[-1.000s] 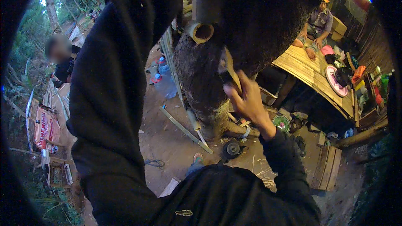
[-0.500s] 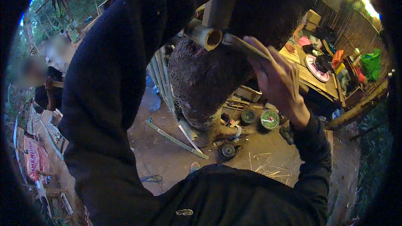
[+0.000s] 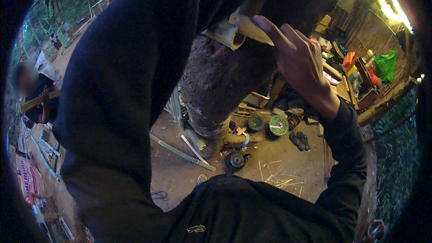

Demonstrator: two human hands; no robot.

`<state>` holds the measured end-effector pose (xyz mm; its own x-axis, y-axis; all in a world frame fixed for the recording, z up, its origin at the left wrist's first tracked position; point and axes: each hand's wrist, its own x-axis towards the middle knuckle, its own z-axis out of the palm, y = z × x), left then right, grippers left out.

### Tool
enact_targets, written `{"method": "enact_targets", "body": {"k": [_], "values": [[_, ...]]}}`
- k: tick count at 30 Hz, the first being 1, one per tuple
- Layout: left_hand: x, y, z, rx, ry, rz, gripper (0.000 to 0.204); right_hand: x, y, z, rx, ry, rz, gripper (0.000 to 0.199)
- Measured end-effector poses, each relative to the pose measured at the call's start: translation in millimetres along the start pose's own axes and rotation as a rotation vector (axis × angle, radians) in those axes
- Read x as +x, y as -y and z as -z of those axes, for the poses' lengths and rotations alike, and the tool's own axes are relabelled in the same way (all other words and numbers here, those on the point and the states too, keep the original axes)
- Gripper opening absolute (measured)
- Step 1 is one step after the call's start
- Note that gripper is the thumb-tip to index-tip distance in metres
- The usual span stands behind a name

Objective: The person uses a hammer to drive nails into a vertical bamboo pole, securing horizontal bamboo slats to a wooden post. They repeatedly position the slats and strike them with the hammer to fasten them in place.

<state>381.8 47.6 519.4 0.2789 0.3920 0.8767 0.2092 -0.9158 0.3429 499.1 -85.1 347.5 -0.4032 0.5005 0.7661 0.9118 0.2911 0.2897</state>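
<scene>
My left arm, in a dark sleeve, bends up the left side to the top; its hand is hidden there. A short bamboo tube juts out beneath the dark cloth, its hollow open end toward the right. Beside that opening lies a pale, flat, blade-like piece, tapering to a point. My right hand is raised right of the tube, back of the hand showing. Its fingers are bent and closed at the piece, the index finger stretched along its upper edge. The thumb is hidden.
A thick rough trunk or post stands behind the tube. Below are a black kettle, a glass-lidded pot, sandals and bamboo strips on the dirt floor. Another person at far left holds a wooden piece.
My view has shifted. The flat piece now shows its broad side instead of a narrow edge. My right hand has turned, showing more of its back, and remains near the tube's end.
</scene>
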Motion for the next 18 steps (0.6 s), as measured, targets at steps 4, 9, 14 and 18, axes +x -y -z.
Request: {"method": "enact_targets", "body": {"k": [4, 9, 14, 18], "values": [[0, 0, -1, 0.011, -0.004, -0.005, 0.041, 3, -4, -1, -0.014, 0.012, -0.007, 0.070], [0, -2, -3, 0.016, -0.003, -0.005, 0.044, 7, -6, -2, -0.072, 0.033, 0.007, 0.070], [0, -2, -5, 0.024, 0.000, -0.007, 0.047, 12, -2, -1, -0.061, 0.027, 0.038, 0.067], [0, -3, -9, 0.032, -0.002, -0.010, 0.049, 12, 3, 6, -0.015, 0.027, 0.039, 0.063]]}}
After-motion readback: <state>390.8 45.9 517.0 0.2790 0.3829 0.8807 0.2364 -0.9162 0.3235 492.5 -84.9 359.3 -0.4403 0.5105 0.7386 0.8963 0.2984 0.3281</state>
